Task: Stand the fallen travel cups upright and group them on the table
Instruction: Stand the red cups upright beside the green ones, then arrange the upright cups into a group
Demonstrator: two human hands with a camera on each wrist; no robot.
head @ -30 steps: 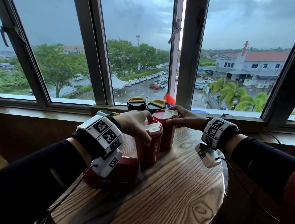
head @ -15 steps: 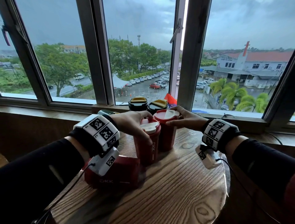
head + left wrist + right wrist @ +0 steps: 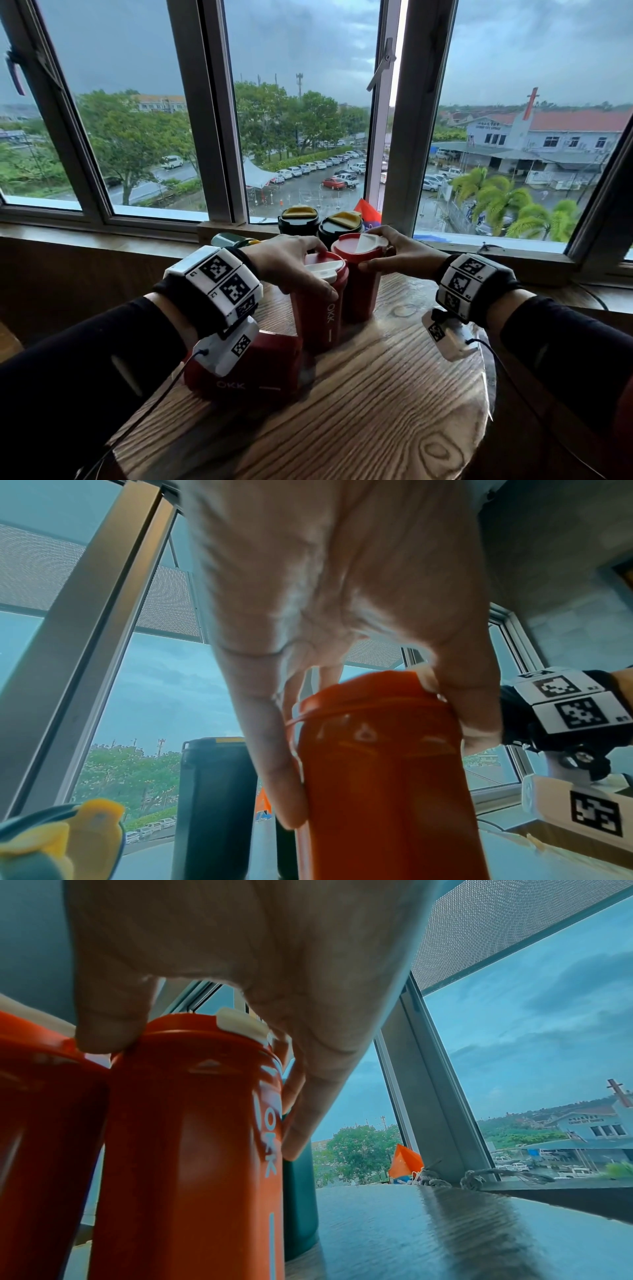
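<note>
1. Left hand [image 3: 291, 265]: your fingers are curled over the lid rim of the nearer red plastic travel cup with a white flip lid [image 3: 320, 308]. It stands upright on the round wooden table [image 3: 359, 411]. The left wrist view confirms the grip at the top edge.

2. Right hand [image 3: 397, 253]: your thumb and fingers are clamped on the lid rim of the farther red travel cup with a white flip lid [image 3: 359, 274], also upright. It sits just beside the nearer one; whether the two touch cannot be told.

3. Two black travel cups with yellow lids [image 3: 298, 221], upright at the table's far edge by the window sill, just behind the red pair.

4. Fallen red travel cup marked OKK [image 3: 246, 370], on its side under your left wrist. Not yet stood up.

5. Dark green cup with a yellow lid [image 3: 233, 240], apparently fallen, behind your left wrist and mostly hidden.

6. Risk: both grips are high on tall cups, so a sideways push could likely tip one into the black pair.

7. Risk: your left wrist camera hangs close over the fallen red cup; dropping the wrist may roll it toward the table edge.
</note>
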